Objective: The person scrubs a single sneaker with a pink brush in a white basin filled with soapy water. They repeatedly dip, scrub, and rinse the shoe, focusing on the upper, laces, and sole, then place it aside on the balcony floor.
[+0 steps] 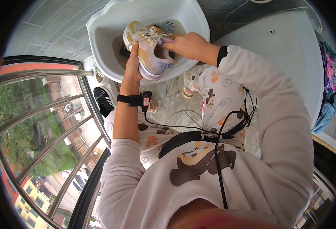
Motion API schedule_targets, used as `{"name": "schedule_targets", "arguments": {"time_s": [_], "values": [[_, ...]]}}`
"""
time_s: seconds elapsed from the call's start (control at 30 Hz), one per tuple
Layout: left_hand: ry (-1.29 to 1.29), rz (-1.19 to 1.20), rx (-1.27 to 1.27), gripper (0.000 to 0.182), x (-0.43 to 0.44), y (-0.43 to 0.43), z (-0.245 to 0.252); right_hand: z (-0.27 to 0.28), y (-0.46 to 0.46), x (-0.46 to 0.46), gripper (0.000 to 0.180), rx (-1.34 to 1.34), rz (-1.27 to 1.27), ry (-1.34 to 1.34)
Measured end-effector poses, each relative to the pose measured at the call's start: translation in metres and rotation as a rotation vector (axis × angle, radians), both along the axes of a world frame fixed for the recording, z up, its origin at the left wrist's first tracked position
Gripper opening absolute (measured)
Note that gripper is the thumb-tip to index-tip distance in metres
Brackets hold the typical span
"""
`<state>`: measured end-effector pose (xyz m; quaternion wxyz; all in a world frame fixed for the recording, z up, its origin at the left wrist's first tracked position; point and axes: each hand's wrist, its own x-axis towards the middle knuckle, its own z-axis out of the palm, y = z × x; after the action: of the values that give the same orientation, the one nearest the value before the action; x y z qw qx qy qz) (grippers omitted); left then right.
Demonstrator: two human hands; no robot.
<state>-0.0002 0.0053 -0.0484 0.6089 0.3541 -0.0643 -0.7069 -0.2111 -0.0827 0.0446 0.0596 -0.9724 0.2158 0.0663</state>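
A white, purple and tan lace-up sneaker [150,55] is held above a white plastic basin [103,37], its toe towards the upper left. My left hand [133,63] grips it from the near left side, the thumb on the upper. At the shoe's opening is my right hand [185,45], its fingers closed on what looks like the pinkish tongue or collar edge; the exact grip is partly hidden. Murky water [119,57] lies in the basin, with a dark shoe [168,26] partly visible in it behind the sneaker.
A black sneaker with white stripes [102,100] and a pale shoe [98,75] stand left of the basin, beside a barred window [42,111]. A white cabinet or appliance [271,54] is at right, with a purple packet [334,73] and blue cloth [325,117] beyond. A black cable [170,125] crosses my lap.
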Motion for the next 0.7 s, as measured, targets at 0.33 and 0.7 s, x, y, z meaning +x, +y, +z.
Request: {"name": "schedule_targets", "arguments": {"time_s": [0.33, 0.7], "values": [[-0.462, 0.197, -0.075, 0.049, -0.016, 0.002, 0.007, -0.014, 0.044, -0.014, 0.028, 1.703, -0.798, -0.179], [0.161, 0.046, -0.122, 0.066, 0.008, 0.002, 0.002, 0.067, 0.024, -0.019, 0.029, 1.539, -0.836, -0.346]]}}
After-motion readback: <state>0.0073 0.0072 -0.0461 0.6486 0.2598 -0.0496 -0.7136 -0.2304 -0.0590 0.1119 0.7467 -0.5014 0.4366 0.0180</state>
